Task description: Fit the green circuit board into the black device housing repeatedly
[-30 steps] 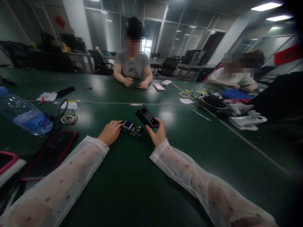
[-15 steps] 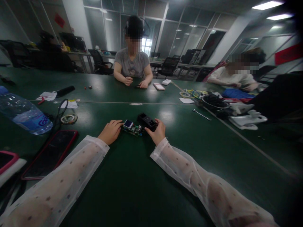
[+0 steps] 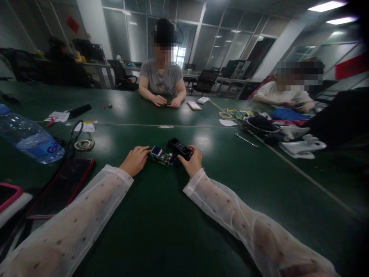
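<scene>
Side by side over the green table (image 3: 161, 215) are a small green circuit board (image 3: 163, 157) with a little screen on its left part, and a black plastic case (image 3: 179, 147) with cut-outs. The fingers of my left hand (image 3: 135, 161) are closed on the left end of the board; the thumb is mostly hidden. My right hand (image 3: 193, 161) grips the right end of the case between thumb and fingers. Board and case lie close together, the case a little farther back. I cannot tell whether their undersides rest on the table.
To the left are a water bottle (image 3: 37, 142), a red-edged phone (image 3: 62, 188) and a bracelet-like ring (image 3: 84, 144). A wrench (image 3: 246, 140) lies to the right, near cables (image 3: 235, 114) and a white plastic object (image 3: 301, 146). Opposite sits a person in grey (image 3: 162, 79).
My hands, the board and the case have hardly moved. Across the table, the person's hand on the left of the picture has lowered towards the other one.
</scene>
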{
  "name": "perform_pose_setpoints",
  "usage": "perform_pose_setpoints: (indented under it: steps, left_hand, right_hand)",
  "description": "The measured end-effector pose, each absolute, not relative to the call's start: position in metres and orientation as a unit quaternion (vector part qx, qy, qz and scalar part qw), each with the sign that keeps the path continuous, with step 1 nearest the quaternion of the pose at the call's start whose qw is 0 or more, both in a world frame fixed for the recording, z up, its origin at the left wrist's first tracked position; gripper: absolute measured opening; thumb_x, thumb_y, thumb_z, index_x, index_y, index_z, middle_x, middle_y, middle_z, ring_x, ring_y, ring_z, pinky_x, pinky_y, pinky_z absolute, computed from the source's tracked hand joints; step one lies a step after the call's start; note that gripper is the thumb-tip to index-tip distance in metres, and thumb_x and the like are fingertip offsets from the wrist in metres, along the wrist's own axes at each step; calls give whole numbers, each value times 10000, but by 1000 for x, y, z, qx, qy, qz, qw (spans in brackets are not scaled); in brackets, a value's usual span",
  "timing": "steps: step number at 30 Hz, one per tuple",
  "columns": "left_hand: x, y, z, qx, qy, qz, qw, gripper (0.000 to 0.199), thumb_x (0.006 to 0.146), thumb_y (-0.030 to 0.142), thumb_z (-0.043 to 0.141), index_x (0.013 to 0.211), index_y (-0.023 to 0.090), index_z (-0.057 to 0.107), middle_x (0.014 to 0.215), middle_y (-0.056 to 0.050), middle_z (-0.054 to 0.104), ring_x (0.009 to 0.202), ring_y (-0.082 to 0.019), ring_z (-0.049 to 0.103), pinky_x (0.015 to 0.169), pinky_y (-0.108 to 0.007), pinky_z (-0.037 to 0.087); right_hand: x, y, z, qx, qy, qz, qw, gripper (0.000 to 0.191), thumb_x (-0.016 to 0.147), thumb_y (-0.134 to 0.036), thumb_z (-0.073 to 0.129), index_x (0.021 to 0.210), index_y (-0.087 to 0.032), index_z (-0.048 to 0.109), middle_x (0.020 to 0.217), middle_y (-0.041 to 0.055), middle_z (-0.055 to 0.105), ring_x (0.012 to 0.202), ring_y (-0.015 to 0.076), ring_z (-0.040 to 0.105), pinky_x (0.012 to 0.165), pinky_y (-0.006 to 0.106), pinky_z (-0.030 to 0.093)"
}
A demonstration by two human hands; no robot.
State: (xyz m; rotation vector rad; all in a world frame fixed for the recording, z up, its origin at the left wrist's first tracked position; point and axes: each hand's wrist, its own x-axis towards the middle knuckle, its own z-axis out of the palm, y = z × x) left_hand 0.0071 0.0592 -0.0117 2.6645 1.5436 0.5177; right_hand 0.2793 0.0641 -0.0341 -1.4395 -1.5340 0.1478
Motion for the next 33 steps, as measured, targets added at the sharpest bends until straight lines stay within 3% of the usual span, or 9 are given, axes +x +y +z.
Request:
perform_pose_setpoints:
  steps: [13, 21, 33]
  left_hand:
    - [7, 58, -11, 852, 494, 172, 12, 323, 954, 215, 387, 1241, 174, 529, 1368, -97, 496, 1239, -260, 428, 966, -458, 415]
    - [6, 59, -14, 852, 492, 178, 13, 324, 956, 220, 390, 1249, 187, 526, 1363, -96, 500, 1238, -262, 429, 963, -466, 413]
    - [8, 60, -14, 849, 497, 178, -3, 316, 942, 195, 403, 1218, 186, 556, 1347, -100, 515, 1204, -275, 446, 927, -461, 432]
  right_hand:
    - [282, 68, -37, -580, -638, 103, 497, 442, 700, -319, 698, 1069, -166, 509, 1008, 121, 587, 937, 291, 566, 869, 523, 464]
    - [270, 51, -15, -500, -630, 151, 575, 496, 755, -401, 683, 1149, -190, 469, 1058, 99, 586, 862, 221, 616, 789, 404, 539]
    - [262, 34, -1, -417, -768, 158, 459, 474, 764, -327, 686, 1170, -216, 470, 1057, 86, 583, 918, 237, 607, 814, 425, 534]
